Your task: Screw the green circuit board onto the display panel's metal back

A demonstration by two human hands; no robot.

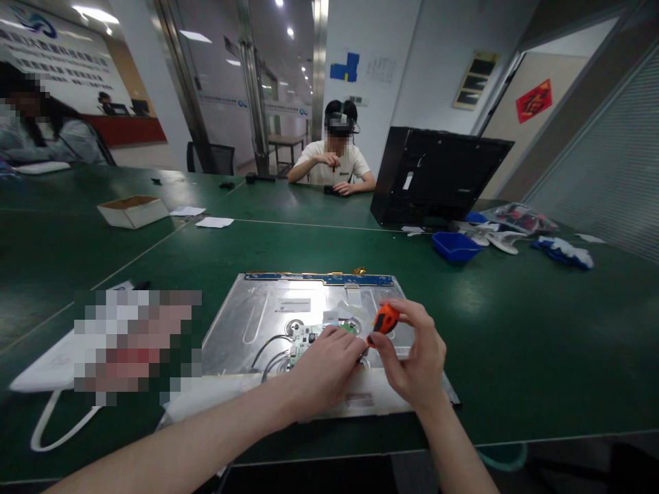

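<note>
A flat silver metal panel point(234, 329) lies on the green table, with a blue circuit strip point(319, 278) along its far edge. On its middle sits a green circuit board point(300, 343) with black cables at its left. My left hand point(332, 363) is over the board's right part, its fingers closed near the screwdriver's lower end; what they hold, if anything, is hidden. My right hand point(419, 353) grips an orange and black screwdriver point(386, 319) between thumb and fingers, tilted down toward my left hand. The screwdriver's tip is hidden.
At the left lies a white device point(56, 357) with a white cable or handle. Farther back are a cardboard box point(132, 213), papers point(215, 222), a blue tray point(456, 245), a black monitor point(437, 175) and gloves point(563, 252). A person point(355, 165) sits across the table.
</note>
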